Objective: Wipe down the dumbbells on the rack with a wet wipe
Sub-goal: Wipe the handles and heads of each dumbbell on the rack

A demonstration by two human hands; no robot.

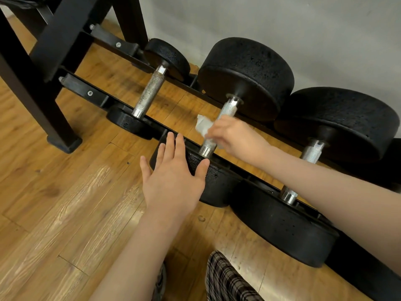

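Three black dumbbells lie across the low black rack (93, 95): a small one (149, 92) at left, a middle one (247, 74), and a large one (334, 124) at right. My right hand (234, 135) grips a crumpled white wet wipe (202, 124) around the knurled metal handle (227, 109) of the middle dumbbell. My left hand (171, 179) lies flat with straight fingers on the near black head (219, 181) of that same dumbbell.
The rack's black uprights (60, 40) rise at the upper left, with a foot (65, 144) on the wooden floor (54, 203). A grey wall (282, 25) stands right behind the dumbbells. My plaid-clad leg (225, 281) shows at the bottom edge.
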